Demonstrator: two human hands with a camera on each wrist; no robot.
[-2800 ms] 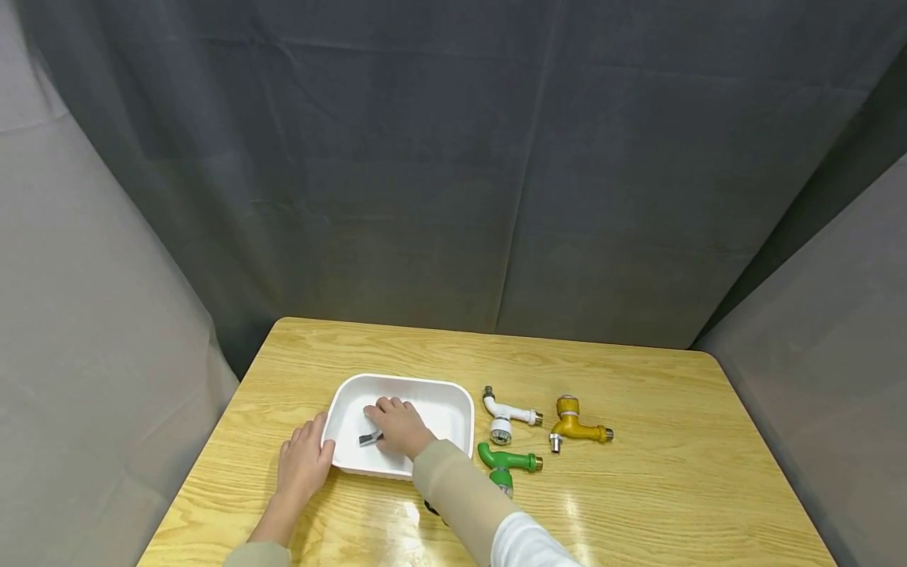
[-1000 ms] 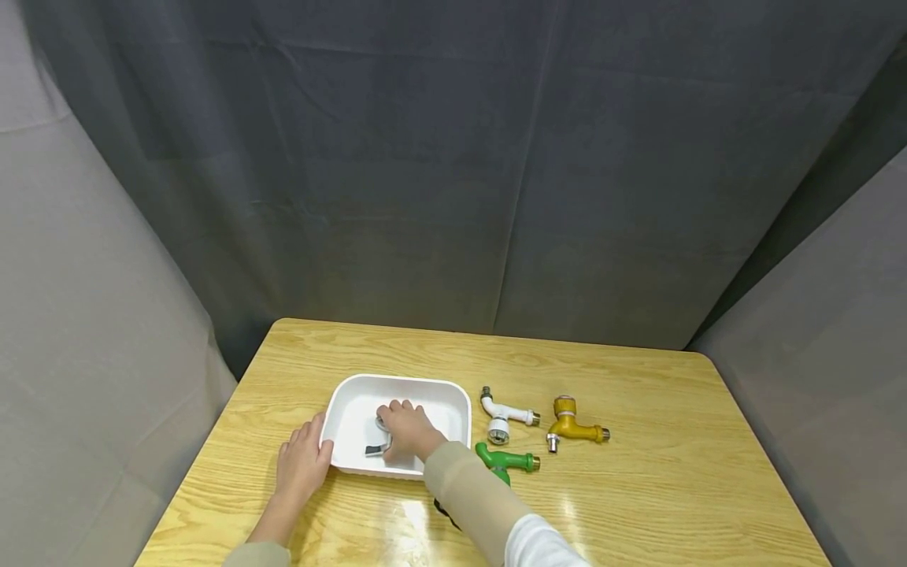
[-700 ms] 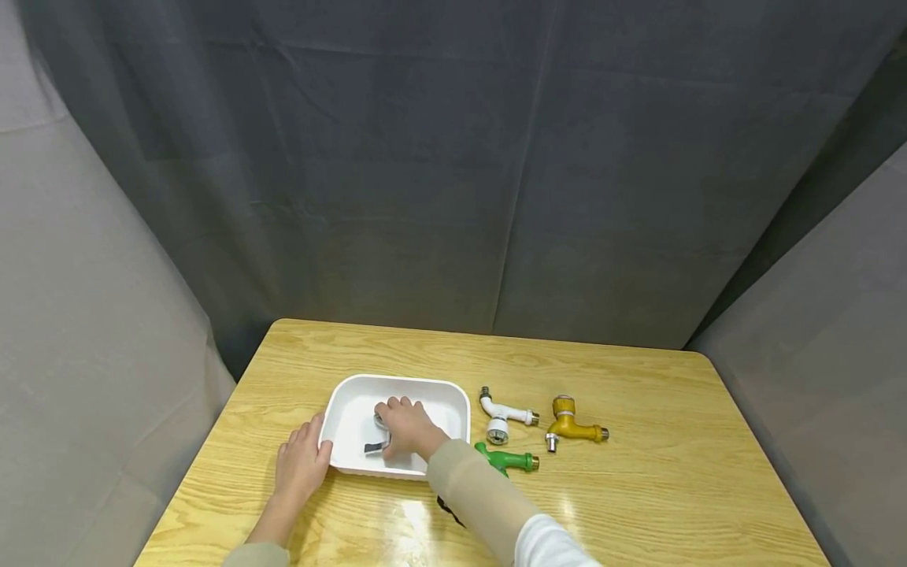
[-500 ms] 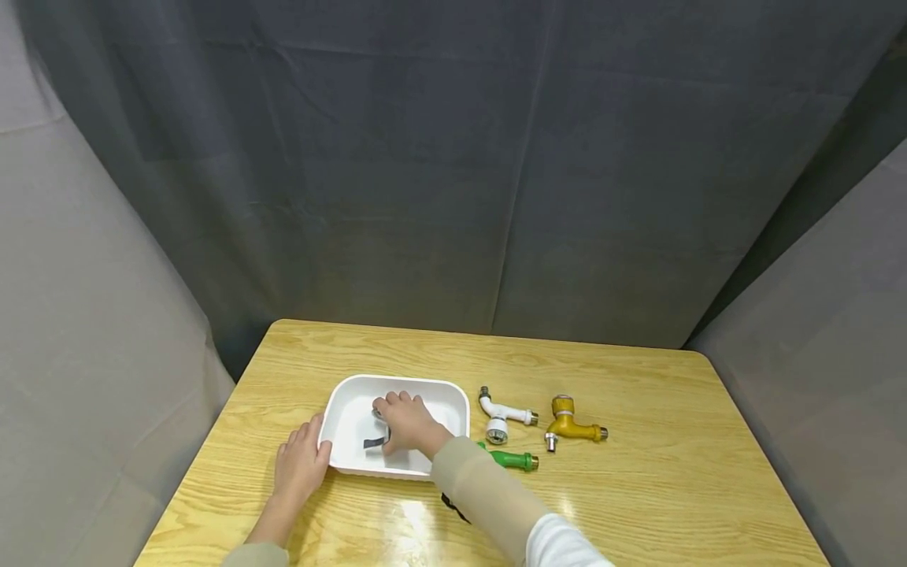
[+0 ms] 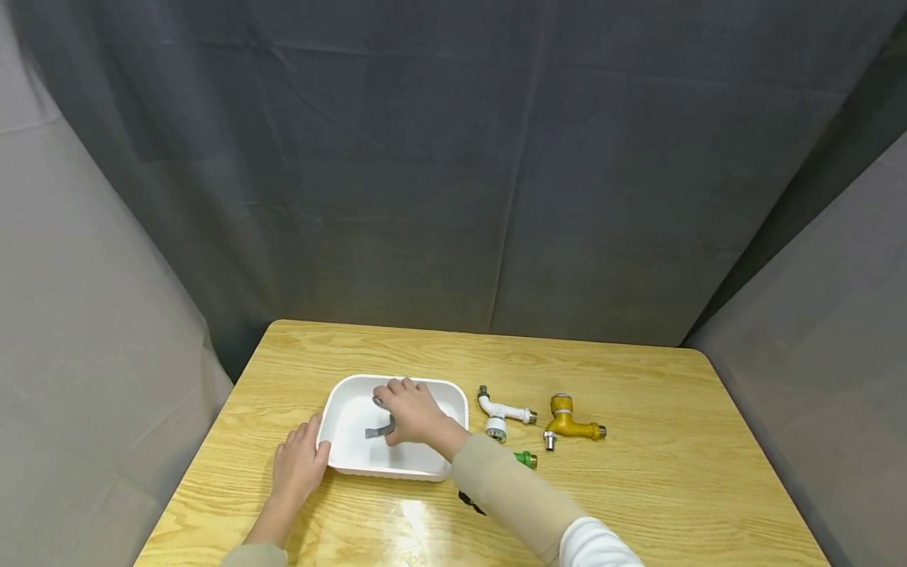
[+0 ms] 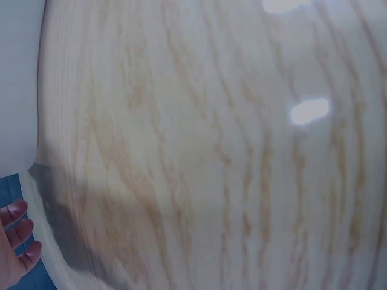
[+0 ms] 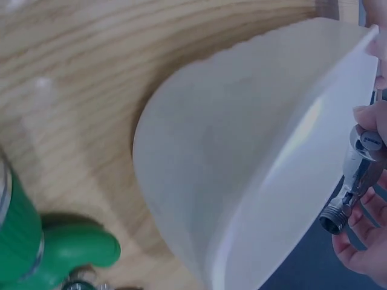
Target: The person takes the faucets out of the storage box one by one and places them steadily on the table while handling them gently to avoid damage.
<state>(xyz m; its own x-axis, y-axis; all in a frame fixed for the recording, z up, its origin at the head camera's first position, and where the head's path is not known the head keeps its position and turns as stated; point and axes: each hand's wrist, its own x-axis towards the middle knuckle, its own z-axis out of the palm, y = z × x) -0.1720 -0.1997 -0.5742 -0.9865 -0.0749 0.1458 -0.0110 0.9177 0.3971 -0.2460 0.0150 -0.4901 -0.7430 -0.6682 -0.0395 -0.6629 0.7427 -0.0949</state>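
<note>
A chrome tap point(image 5: 380, 430) is gripped by my right hand point(image 5: 414, 411) over the white tray point(image 5: 391, 474). Its threaded end point(image 7: 334, 217) points out below the thumb in the right wrist view, and the palm side hides part of the body. My left hand point(image 5: 300, 461) rests with extended fingers against the outside of the tray's left end. In the left wrist view only the fingertips of that hand point(image 6: 18, 235) show beside the tray corner point(image 6: 18, 90).
Right of the tray lie a white tap point(image 5: 506, 412) and a yellow tap point(image 5: 574, 427). A green tap point(image 5: 526, 459) is mostly hidden by my right sleeve. Some black object point(image 5: 471, 502) pokes out under the forearm. Grey curtains point(image 5: 397, 173) surround the wooden table point(image 5: 638, 504).
My right hand has taken hold of the chrome tap and raised it slightly, shifting right and away from me. The sleeve now covers more of the green tap. My left hand has stayed put.
</note>
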